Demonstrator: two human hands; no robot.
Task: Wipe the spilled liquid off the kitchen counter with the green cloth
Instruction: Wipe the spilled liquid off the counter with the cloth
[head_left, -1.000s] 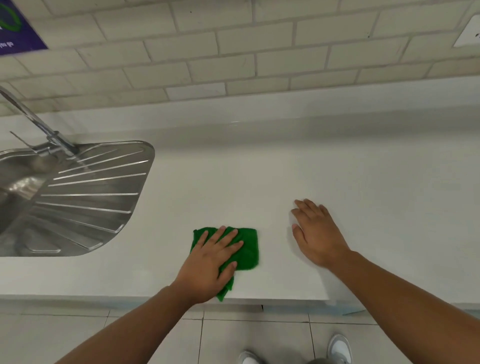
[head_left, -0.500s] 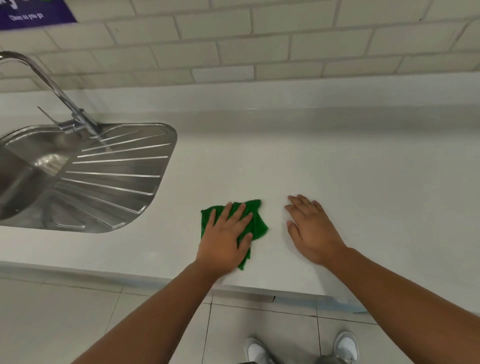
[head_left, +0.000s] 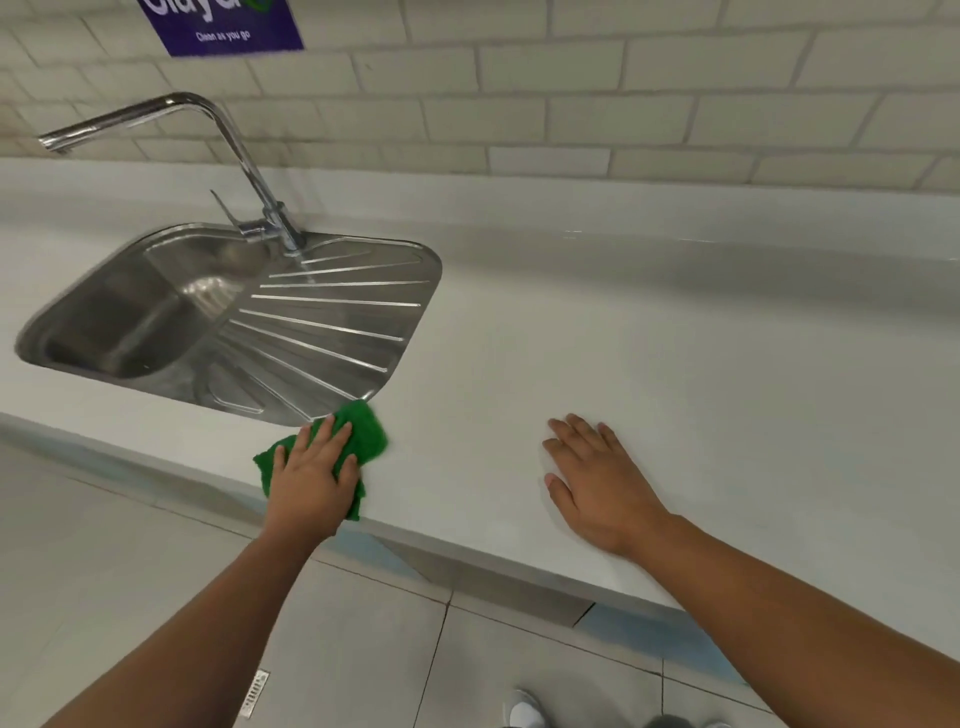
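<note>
The green cloth (head_left: 368, 432) lies crumpled on the white kitchen counter (head_left: 649, 364), close to the front edge and touching the near corner of the steel drainboard. My left hand (head_left: 311, 483) presses flat on the cloth with straight, spread fingers. Further right, my right hand (head_left: 597, 478) rests palm down on the bare counter, fingers straight, holding nothing. I cannot make out any liquid on the white surface.
A steel sink (head_left: 130, 322) with a ribbed drainboard (head_left: 332, 332) and a tall bent tap (head_left: 244, 166) fills the left side. A tiled wall with a purple sign (head_left: 223, 26) runs behind. Grey floor tiles and white shoes (head_left: 524, 709) show below the counter edge.
My left hand has slid the cloth leftwards along the front of the counter until it meets the drainboard corner. The right hand stays flat where it was. The view has swung left.
</note>
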